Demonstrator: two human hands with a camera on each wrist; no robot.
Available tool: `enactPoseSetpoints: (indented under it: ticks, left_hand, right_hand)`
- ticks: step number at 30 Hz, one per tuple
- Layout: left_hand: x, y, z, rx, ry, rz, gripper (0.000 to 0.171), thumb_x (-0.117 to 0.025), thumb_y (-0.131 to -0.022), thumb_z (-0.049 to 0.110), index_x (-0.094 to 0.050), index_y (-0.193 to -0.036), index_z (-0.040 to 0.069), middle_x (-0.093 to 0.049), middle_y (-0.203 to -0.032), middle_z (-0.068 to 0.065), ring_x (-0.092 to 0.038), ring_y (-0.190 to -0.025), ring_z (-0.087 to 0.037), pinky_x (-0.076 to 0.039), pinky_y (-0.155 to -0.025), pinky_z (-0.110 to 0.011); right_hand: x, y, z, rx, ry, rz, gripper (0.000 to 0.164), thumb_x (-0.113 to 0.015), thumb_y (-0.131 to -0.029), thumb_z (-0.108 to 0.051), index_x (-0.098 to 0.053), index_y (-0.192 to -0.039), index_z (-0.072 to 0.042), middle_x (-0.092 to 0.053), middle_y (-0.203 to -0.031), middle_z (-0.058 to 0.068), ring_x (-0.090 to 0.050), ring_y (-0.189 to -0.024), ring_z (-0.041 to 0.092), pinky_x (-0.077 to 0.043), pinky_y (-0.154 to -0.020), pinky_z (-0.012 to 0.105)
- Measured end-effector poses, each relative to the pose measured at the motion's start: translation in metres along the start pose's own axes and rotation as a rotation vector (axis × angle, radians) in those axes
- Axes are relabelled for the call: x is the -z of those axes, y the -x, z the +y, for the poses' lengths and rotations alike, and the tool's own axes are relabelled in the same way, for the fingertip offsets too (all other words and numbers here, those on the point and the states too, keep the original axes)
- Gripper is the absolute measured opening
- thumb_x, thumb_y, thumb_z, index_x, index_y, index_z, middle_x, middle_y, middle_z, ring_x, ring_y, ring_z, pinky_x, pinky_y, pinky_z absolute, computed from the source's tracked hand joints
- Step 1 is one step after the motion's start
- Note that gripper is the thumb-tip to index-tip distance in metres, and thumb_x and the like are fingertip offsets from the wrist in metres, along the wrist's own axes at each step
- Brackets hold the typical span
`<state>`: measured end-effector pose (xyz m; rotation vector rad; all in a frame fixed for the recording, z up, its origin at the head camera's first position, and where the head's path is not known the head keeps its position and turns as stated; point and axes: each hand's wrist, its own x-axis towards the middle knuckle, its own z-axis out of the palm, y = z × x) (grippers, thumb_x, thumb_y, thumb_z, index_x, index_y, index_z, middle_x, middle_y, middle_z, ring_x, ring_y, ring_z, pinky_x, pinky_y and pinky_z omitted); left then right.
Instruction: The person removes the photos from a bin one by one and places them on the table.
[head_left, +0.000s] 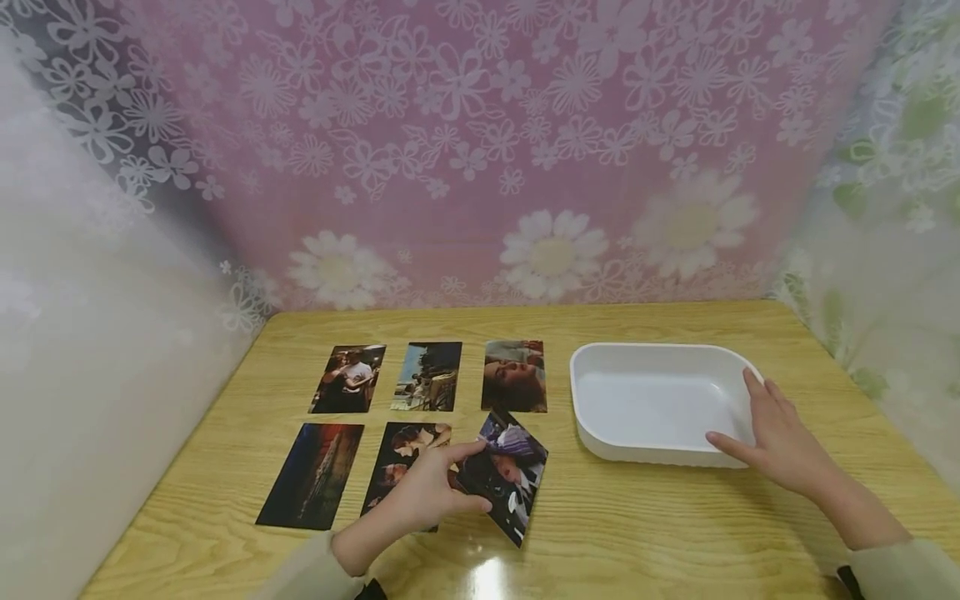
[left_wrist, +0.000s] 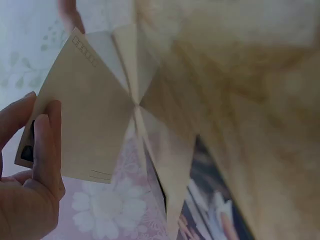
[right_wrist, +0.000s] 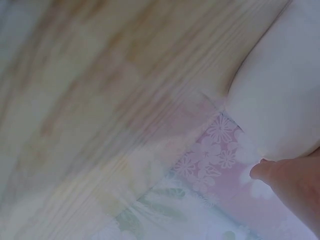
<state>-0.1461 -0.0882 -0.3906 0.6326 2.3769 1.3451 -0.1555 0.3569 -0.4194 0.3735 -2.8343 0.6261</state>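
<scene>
My left hand (head_left: 431,492) pinches a postcard (head_left: 517,475) between thumb and fingers, its picture facing up and its lower corner pointing toward me. In the left wrist view the pale back of this postcard (left_wrist: 90,115), with small printed boxes, shows beside the fingers. Partly under the left hand lies a dark postcard with figures (head_left: 397,442). My right hand (head_left: 787,442) rests at the near right corner of a white tray (head_left: 645,454), fingers spread and fairly straight along its rim. The right wrist view shows a fingertip beside the tray's (right_wrist: 285,85) wall.
Behind lie three postcards in a row: a couple (head_left: 348,379), an outdoor scene (head_left: 427,377) and a face (head_left: 514,377). A dark blue and red postcard (head_left: 311,475) lies at front left. Flowered cloth (head_left: 450,167) surrounds the wood-grain table (head_left: 637,533).
</scene>
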Motion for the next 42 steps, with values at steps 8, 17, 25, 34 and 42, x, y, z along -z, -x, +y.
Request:
enactPoseSetpoints:
  ticks: [8, 17, 25, 34, 42]
  left_hand:
    - [-0.009, 0.006, -0.003, -0.047, -0.429, -0.090, 0.065, -0.069, -0.075, 0.035, -0.050, -0.121, -0.008, -0.064, -0.075, -0.011, -0.053, -0.058, -0.008, -0.037, -0.055, -0.021]
    - [-0.023, -0.001, -0.006, -0.047, -0.746, -0.147, 0.058, -0.060, -0.081, 0.043, -0.055, -0.118, -0.002, -0.056, -0.064, 0.000, -0.052, -0.056, -0.006, -0.041, -0.052, -0.023]
    - [-0.030, -0.006, -0.012, -0.040, -0.853, -0.184, 0.057, -0.062, -0.079, 0.043, -0.056, -0.116, -0.001, -0.064, -0.080, -0.009, -0.060, -0.069, -0.014, -0.046, -0.057, -0.027]
    - [-0.031, -0.006, -0.015, -0.028, -0.846, -0.188, 0.046, -0.066, -0.077, 0.039, -0.056, -0.105, 0.004, -0.059, -0.072, -0.005, -0.057, -0.063, -0.012, -0.044, -0.052, -0.028]
    - [-0.023, -0.009, -0.011, 0.005, -0.743, -0.224, 0.056, -0.064, -0.079, 0.040, -0.050, -0.120, 0.005, -0.058, -0.066, -0.002, -0.053, -0.054, -0.008, -0.041, -0.048, -0.026]
  right_hand:
    - [0.002, 0.003, 0.001, -0.014, 0.007, -0.006, 0.098, -0.062, -0.081, -0.035, 0.006, -0.137, 0.008, -0.008, -0.135, 0.039, 0.007, -0.126, 0.046, 0.006, -0.097, 0.055]
    - [0.003, 0.004, -0.002, -0.006, 0.004, -0.014, 0.098, -0.062, -0.082, -0.034, 0.005, -0.138, 0.008, -0.007, -0.136, 0.037, 0.007, -0.126, 0.045, 0.007, -0.098, 0.053]
    - [0.003, 0.005, -0.005, -0.005, -0.006, -0.021, 0.098, -0.062, -0.081, -0.035, 0.006, -0.138, 0.007, -0.008, -0.136, 0.037, 0.007, -0.127, 0.045, 0.004, -0.098, 0.054]
    - [0.003, 0.006, -0.004, 0.013, -0.009, -0.014, 0.095, -0.062, -0.082, -0.033, 0.002, -0.138, 0.009, -0.011, -0.134, 0.038, 0.007, -0.126, 0.046, 0.005, -0.096, 0.057]
    - [0.008, 0.007, -0.001, 0.014, -0.047, 0.011, 0.071, -0.047, -0.091, -0.024, -0.005, -0.138, 0.010, -0.006, -0.133, 0.042, 0.009, -0.124, 0.050, 0.007, -0.083, 0.070]
